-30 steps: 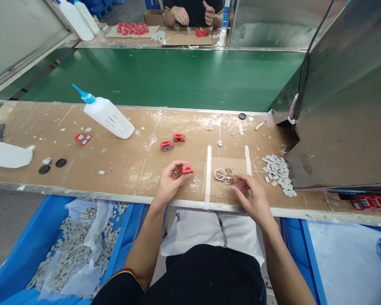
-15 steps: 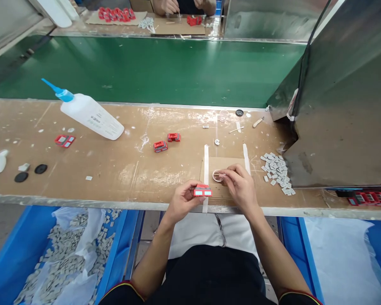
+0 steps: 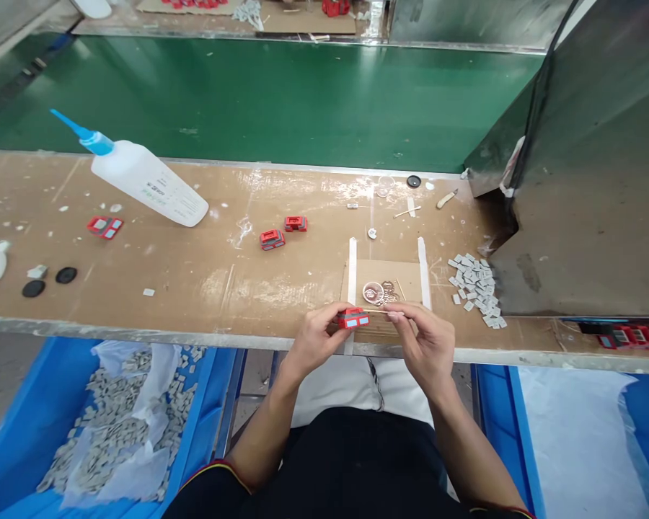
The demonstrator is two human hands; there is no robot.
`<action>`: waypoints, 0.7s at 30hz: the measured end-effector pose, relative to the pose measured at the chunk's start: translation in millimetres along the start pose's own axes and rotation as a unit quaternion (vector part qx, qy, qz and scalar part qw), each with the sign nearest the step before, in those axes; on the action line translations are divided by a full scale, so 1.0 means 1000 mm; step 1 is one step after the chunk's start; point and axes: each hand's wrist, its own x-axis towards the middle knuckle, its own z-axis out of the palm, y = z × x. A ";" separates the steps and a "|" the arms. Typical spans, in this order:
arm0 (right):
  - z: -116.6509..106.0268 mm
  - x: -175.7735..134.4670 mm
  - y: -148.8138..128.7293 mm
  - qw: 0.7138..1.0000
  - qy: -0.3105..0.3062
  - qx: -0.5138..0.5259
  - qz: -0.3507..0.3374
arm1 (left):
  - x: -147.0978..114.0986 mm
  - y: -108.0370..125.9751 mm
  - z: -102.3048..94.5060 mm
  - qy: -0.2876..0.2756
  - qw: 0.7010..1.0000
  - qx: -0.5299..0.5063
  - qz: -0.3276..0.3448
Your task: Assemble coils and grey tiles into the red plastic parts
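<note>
Red toy vehicle (image 3: pixel 355 318), pinched at one end in my left hand (image 3: pixel 318 337) over the desk (image 3: pixel 189 295), seemed from afar light, rigid and slick, best held by its sides, while my right hand (image 3: pixel 427 346) pinched a thin stick (image 3: pixel 376 311).

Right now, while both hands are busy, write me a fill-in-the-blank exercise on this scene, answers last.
1. The left hand holds a toy vehicle whose main colour is ____.
2. The printed bottle lying on the workbench has a ____ nozzle.
3. Nearer the heap of grey tiles is the ____ hand, which pinches a thin stick.

Missing words: red; blue; right.
</note>
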 end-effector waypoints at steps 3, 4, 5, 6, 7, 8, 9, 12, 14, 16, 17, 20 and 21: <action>0.008 0.000 0.001 1.000 -0.019 0.011 -0.015 | 0.000 0.001 0.000 0.002 1.000 0.007 0.001; 0.010 -0.001 0.002 1.000 -0.023 0.012 -0.017 | 0.000 0.001 0.000 0.003 1.000 0.008 0.001; 0.012 -0.001 0.003 0.999 -0.027 0.011 -0.019 | 0.000 0.000 0.000 0.003 1.000 0.011 0.001; 0.014 -0.001 0.003 0.999 -0.032 0.009 -0.022 | 0.000 0.000 0.000 0.003 1.000 0.012 0.002; 0.015 -0.002 0.004 0.999 -0.037 0.008 -0.026 | 0.000 0.000 0.000 0.003 1.000 0.012 0.003; 0.016 -0.002 0.004 0.999 -0.042 0.006 -0.031 | 0.000 0.000 0.000 0.002 1.000 0.010 0.005; 0.017 -0.003 0.004 0.998 -0.046 0.003 -0.038 | 0.000 0.000 0.000 0.001 1.000 0.009 0.007; 0.018 -0.002 0.004 0.997 -0.044 -0.018 -0.065 | 0.001 0.000 0.000 -0.001 1.000 0.011 0.013; 0.018 -0.002 0.003 0.995 -0.042 -0.032 -0.082 | 0.001 0.000 0.000 -0.002 1.000 0.016 0.016; 0.019 -0.002 0.002 0.994 -0.046 -0.034 -0.091 | 0.000 -0.001 0.000 -0.003 1.000 0.015 0.025; 0.019 -0.002 0.001 0.994 -0.048 -0.031 -0.092 | 0.000 -0.001 0.000 -0.003 0.999 0.014 0.029; 0.014 0.000 0.001 0.995 -0.042 -0.025 -0.082 | 0.000 -0.003 0.000 -0.002 0.999 0.007 0.032; 0.010 0.001 0.002 0.996 -0.033 -0.028 -0.073 | 0.000 -0.003 0.000 0.000 1.000 0.006 0.029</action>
